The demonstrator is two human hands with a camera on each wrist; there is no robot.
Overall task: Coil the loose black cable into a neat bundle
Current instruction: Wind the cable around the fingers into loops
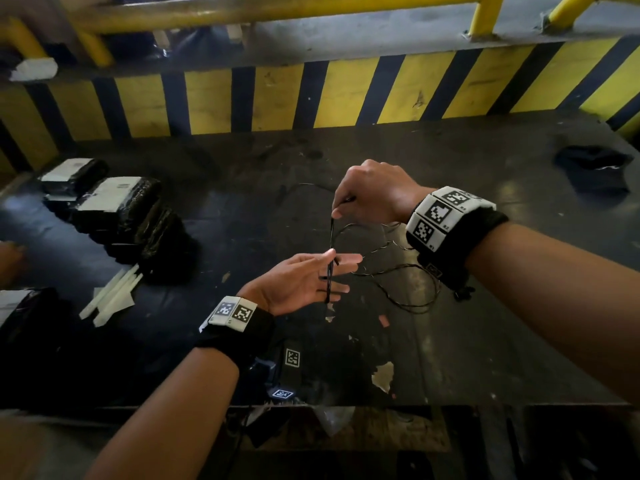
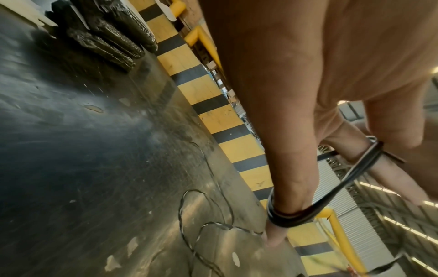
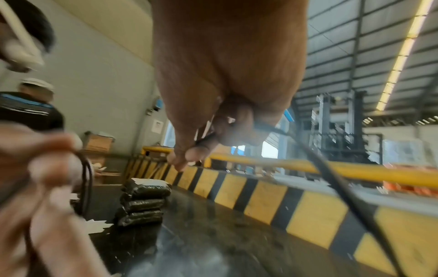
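The thin black cable [image 1: 331, 237] runs taut from my right hand [image 1: 374, 195] down to my left hand [image 1: 301, 282]. My right hand pinches it between thumb and fingertips above the table. My left hand lies palm up with straight, spread fingers, and several turns of cable [image 2: 284, 217] are wound around two of them. The loose rest of the cable [image 1: 401, 271] lies in tangled curves on the dark table [image 1: 207, 168], below my right wrist. In the right wrist view the cable [image 3: 331, 168] slants away from my right hand [image 3: 225, 75], and my left hand [image 3: 47, 168] is blurred.
Black wrapped packages [image 1: 121, 209] are stacked at the left, with white strips [image 1: 110, 296] in front of them. A black cloth [image 1: 592, 168] lies at the far right. A yellow-and-black striped barrier [image 1: 311, 95] borders the table's far side. Another person [image 3: 28, 108] stands to the left.
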